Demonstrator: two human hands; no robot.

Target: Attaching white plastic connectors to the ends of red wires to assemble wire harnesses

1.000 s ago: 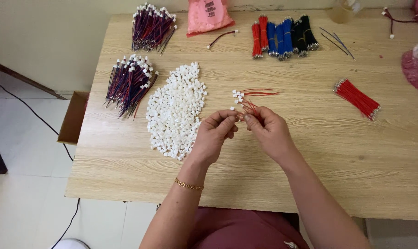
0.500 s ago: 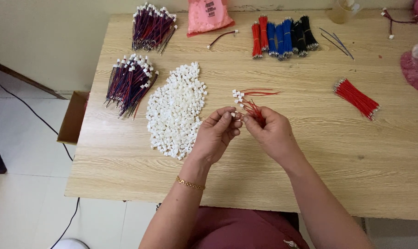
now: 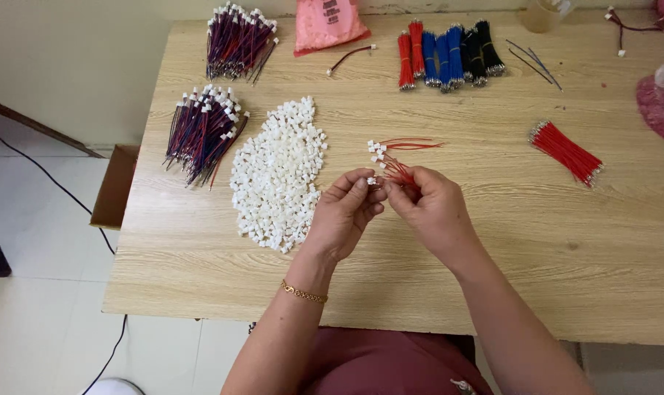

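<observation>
My left hand [image 3: 345, 212] pinches a small white plastic connector [image 3: 372, 180] between thumb and fingertips. My right hand [image 3: 430, 208] holds a few thin red wires [image 3: 399, 171] whose ends meet that connector. Both hands hover together over the middle of the wooden table [image 3: 493, 241]. Just beyond them lie several red wires fitted with white connectors [image 3: 390, 146]. A wide heap of loose white connectors [image 3: 277, 175] lies left of my left hand.
Two bundles of dark wires with white ends [image 3: 200, 132] [image 3: 237, 40] sit at the far left. Red, blue and black wire bundles [image 3: 449, 51] line the back edge, a red bundle [image 3: 566, 152] lies right. A pink bag [image 3: 330, 22] is at the back. A cardboard box [image 3: 116, 186] stands on the floor.
Both hands stay in nearly the same spot. The fingers have shifted slightly around the connector and the red wires.
</observation>
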